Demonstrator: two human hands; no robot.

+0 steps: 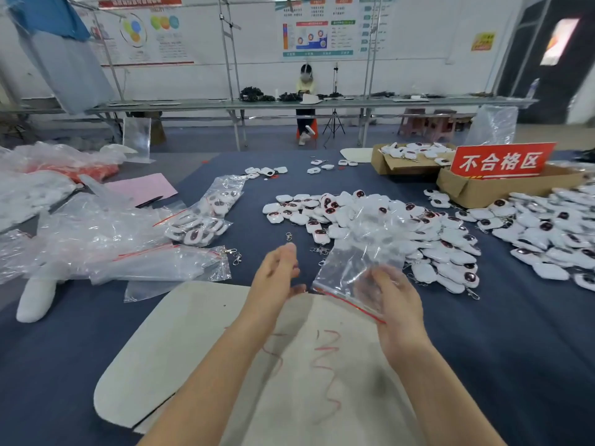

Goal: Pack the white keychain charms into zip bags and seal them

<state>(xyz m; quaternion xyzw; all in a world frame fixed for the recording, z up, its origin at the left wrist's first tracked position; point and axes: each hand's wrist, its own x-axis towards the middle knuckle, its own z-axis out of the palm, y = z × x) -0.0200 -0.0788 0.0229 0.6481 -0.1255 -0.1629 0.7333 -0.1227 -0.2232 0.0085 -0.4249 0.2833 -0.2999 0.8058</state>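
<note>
The right hand [397, 304] holds a small see-through plastic zip bag with a red strip along its mouth [351, 272]. Its fingers curl round the bag and show through the plastic. The bag looks empty and its mouth points down toward the person. The left hand [277, 278] is just beside the bag, with its fingers loose and holding nothing. Both hands are above a flat white board with red scribbles [193, 333] on the dark blue table [515, 365]. The big heap of white keychain charms with dark red spots [418, 230] lies on the table just past the bag. Filled plastic bags of charms [206, 217] lie to the left.
</note>
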